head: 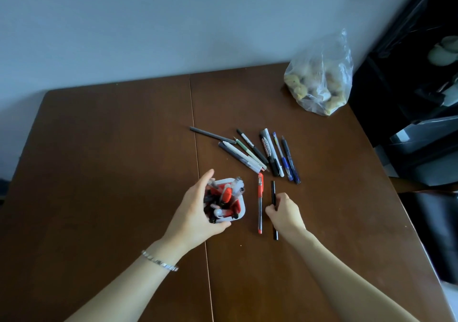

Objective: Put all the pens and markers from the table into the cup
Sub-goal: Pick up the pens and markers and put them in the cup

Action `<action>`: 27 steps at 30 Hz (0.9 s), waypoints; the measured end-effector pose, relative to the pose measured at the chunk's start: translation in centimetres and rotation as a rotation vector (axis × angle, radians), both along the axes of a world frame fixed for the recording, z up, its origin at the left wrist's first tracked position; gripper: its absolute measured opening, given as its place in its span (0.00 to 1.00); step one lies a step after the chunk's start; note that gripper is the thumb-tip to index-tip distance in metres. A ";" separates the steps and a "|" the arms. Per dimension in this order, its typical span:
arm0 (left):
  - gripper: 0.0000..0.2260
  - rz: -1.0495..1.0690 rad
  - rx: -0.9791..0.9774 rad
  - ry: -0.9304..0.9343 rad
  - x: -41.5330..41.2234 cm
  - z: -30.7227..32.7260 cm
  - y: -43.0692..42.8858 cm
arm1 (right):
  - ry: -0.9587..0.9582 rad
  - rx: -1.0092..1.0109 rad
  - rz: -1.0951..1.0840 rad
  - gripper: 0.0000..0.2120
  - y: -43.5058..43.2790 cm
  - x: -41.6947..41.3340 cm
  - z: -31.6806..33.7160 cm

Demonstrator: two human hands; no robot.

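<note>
Brown wood filled most of the view: a dark table with a thin seam running away from you down its middle. Your left hand, a silver bracelet on its wrist, was wrapped around the near and left sides of a white square-rimmed cup. The cup stood just right of the seam and was already crowded with red, black and clear pens, all standing upright or leaning.

Just right of the cup lay a red pen with a clear barrel, pointing away from you and untouched. Right of that, your right hand had its fingertips closed on the middle of a slim black pen, which still lay on the table parallel to the red one.

Beyond the cup and to its right, a loose fan of pens and markers lay on the wood: grey, white, green, black and blue ones, some touching or overlapping.

Far beyond the cup, at the table's far right corner, sat a clear plastic bag holding yellowish lumps I could not identify.
</note>
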State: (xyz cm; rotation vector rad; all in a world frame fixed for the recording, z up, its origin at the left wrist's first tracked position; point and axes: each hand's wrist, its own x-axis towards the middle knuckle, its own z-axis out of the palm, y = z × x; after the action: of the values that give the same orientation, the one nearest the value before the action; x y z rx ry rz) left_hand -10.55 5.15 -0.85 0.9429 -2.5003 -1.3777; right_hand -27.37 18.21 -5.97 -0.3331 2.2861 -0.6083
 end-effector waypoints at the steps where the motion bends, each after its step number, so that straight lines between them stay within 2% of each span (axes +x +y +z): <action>1: 0.47 0.046 0.011 0.012 0.6 0.1 -0.3 | -0.022 -0.016 -0.033 0.17 -0.7 0.3 0.0; 3: 0.47 0.104 0.046 0.015 1.6 0.2 -0.9 | -0.020 -0.019 -0.077 0.16 -2.2 0.9 0.1; 7: 0.47 0.104 0.056 -0.012 2.7 0.0 -1.4 | 0.120 0.066 -0.009 0.17 -4.0 2.0 0.1; 10: 0.47 0.102 0.066 -0.008 2.8 -0.1 -1.1 | 0.055 0.066 0.023 0.12 -4.0 2.0 0.3; 13: 0.46 0.094 0.103 0.007 2.8 -0.3 -0.9 | -0.075 -0.100 -0.013 0.07 -3.4 1.9 2.1; 16: 0.44 0.060 0.104 0.007 2.9 -0.5 -0.8 | -0.140 -0.517 -0.159 0.05 -2.8 2.0 5.5; 18: 0.43 0.011 0.019 -0.026 2.7 -0.2 -0.8 | -0.187 -0.806 -0.228 0.11 -2.7 2.3 7.7; 20: 0.43 -0.072 -0.191 -0.053 2.1 0.3 -1.0 | -0.247 -0.968 -0.270 0.13 -2.8 2.9 9.1; 22: 0.43 -0.184 -0.397 -0.072 1.2 0.5 -1.5 | -0.275 -0.993 -0.283 0.13 -3.1 4.0 9.1; 24: 0.41 -0.291 -0.521 -0.106 0.3 0.8 -2.2 | -0.235 -0.927 -0.271 0.14 -3.6 5.3 8.1; 27: 0.33 -0.310 -0.489 -0.094 -0.5 1.0 -2.8 | -0.166 -0.840 -0.262 0.13 -4.0 7.1 6.7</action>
State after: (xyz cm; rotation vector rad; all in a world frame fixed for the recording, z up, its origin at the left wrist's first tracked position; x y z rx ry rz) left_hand -11.09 2.33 0.15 0.5482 -2.9424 -0.7193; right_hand -20.30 14.24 0.72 -0.3537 1.8218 -1.6611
